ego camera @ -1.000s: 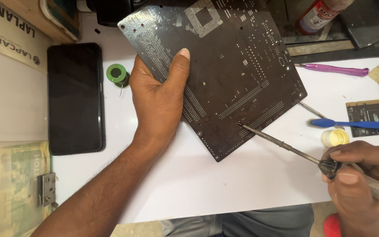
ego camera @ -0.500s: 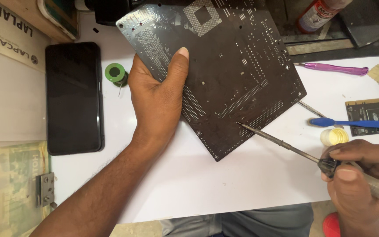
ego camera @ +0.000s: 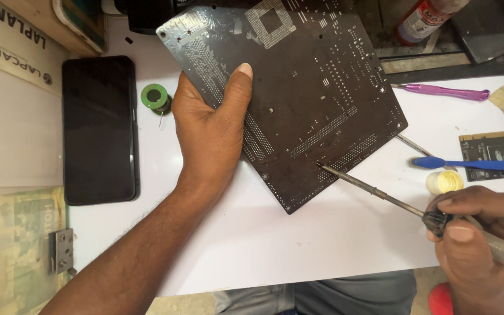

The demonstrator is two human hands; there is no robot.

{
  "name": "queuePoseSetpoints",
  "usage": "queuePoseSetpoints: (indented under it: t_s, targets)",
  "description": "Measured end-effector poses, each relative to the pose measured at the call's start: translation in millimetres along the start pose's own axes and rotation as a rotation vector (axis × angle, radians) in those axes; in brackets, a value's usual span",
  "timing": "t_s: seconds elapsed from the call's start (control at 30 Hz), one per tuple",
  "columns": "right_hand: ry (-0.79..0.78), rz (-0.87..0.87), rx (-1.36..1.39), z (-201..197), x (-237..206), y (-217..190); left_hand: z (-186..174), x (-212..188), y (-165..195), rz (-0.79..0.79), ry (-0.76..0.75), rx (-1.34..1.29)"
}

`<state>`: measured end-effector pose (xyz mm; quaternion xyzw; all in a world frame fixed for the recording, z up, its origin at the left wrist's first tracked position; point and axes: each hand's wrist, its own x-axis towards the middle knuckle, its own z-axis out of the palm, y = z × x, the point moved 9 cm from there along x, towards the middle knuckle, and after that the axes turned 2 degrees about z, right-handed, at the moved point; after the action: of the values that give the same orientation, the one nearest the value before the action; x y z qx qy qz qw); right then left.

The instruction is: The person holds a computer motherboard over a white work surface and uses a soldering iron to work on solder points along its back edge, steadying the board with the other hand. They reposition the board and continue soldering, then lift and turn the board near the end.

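A large dark circuit board point(ego camera: 316, 99) lies solder-side up on the white table point(ego camera: 298, 245), tilted like a diamond. My left hand point(ego camera: 211, 128) grips its left edge, thumb pressed on the top face. My right hand point(ego camera: 479, 233) at the lower right holds a soldering iron point(ego camera: 380, 192) like a pen. Its thin metal tip touches the board near the lower corner, among rows of solder points.
A black phone point(ego camera: 99, 128) lies left of the board, and a green solder spool point(ego camera: 155, 97) sits beside my left hand. To the right are a purple tool point(ego camera: 441, 90), a blue-handled tool point(ego camera: 473, 165), a small yellow pot point(ego camera: 444, 182) and a small green circuit card point(ego camera: 494, 153).
The iron's tip has stayed at the same spot on the board. Both hands have barely moved.
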<state>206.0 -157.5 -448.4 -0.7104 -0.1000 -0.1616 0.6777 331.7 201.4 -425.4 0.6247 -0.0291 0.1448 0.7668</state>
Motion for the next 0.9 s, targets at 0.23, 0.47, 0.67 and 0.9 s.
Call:
queuePoseSetpoints:
  t_s: [0.23, 0.47, 0.67, 0.9]
  targets:
    - [0.004, 0.001, 0.027, -0.4, -1.6, 0.2, 0.8, -0.5, 1.1, 0.009, -0.005, -0.01]
    - [0.017, -0.005, -0.006, -2.1, -1.3, 0.4, 1.1, 0.3, -1.0, 0.001, 0.001, 0.012]
    - [0.02, -0.004, -0.018, -2.2, -1.9, 1.0, 1.7, 0.2, -0.6, 0.01, -0.001, -0.012]
    - [0.002, 0.008, 0.009, -1.4, -1.1, 0.7, 0.7, -0.8, -1.7, -0.004, 0.005, -0.022]
